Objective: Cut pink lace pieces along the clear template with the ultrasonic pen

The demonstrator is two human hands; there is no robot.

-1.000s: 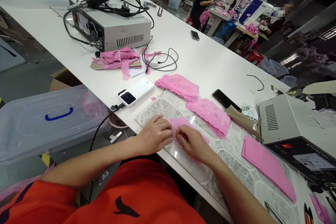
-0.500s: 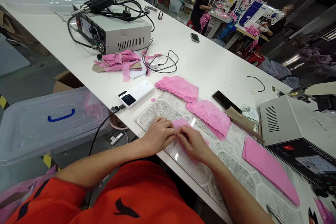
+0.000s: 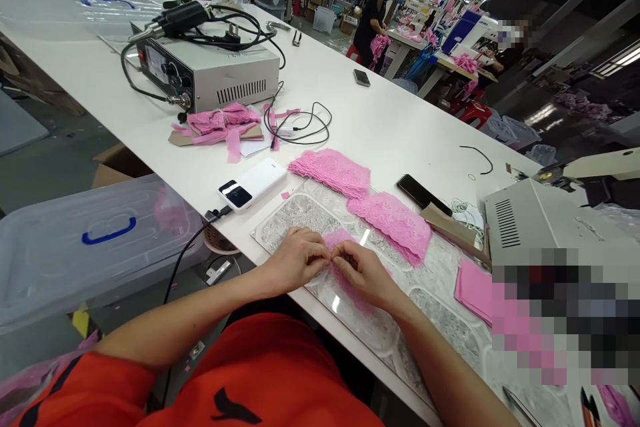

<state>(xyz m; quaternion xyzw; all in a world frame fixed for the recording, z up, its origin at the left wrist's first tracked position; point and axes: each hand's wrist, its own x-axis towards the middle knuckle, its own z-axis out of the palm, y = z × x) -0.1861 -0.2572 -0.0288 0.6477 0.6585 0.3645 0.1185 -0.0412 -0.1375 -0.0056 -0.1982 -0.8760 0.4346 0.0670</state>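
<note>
Both hands meet over a clear patterned sheet [image 3: 295, 217] near the table's front edge. A piece of pink fabric [image 3: 341, 237] lies beneath them, partly covered by the fingers. My left hand [image 3: 301, 257] pinches at its edge, thumb against fingertips. Close beside it, my right hand [image 3: 364, 275] is closed in a pinch too, and the fingertips almost touch. Exactly what sits between the fingertips is too small to see. Just beyond lie two stacks of pink lace, one farther left [image 3: 333, 172] and one nearer right [image 3: 393, 225].
A white power bank [image 3: 255, 183] with a cable is left of the sheet. Behind it stands a grey machine box [image 3: 220, 73] with a corded handpiece. At right are a phone [image 3: 424, 195], folded pink fabric [image 3: 473, 288], another grey box [image 3: 535, 227] and tweezers [image 3: 520, 405].
The view has shifted slightly, so most things appear a little farther left. Both hands stay pinched together over the pink fabric with barely any movement.
</note>
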